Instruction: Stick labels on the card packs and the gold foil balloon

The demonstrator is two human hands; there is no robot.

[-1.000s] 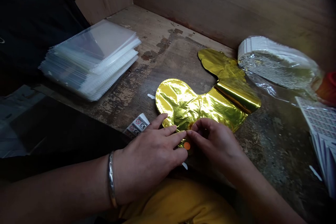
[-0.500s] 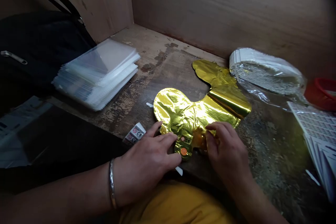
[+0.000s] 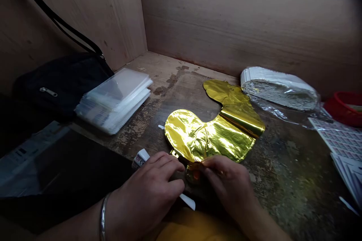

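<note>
A flat gold foil balloon [image 3: 209, 135] lies on the worn wooden table [image 3: 283, 173], its far part folded back. My left hand [image 3: 152, 192], a metal bangle on its wrist, has curled fingers pressing the balloon's near tab. My right hand [image 3: 226, 184] pinches the same tab from the right, where an orange dot shows between the fingers. A small white label [image 3: 140, 158] with red symbols lies just left of my left hand. A white strip [image 3: 187, 201] pokes out under that hand.
A stack of clear plastic sleeves [image 3: 115, 99] sits at the left, a black bag [image 3: 59, 86] behind it. A wrapped white bundle [image 3: 278, 88], a red container [image 3: 346, 107] and printed sheets [image 3: 342, 143] lie at the right. Wooden walls enclose the back and left.
The view has tilted up. Both hands have drawn nearer to me and closed tighter on the balloon's near tab, folding it up between the fingers.
</note>
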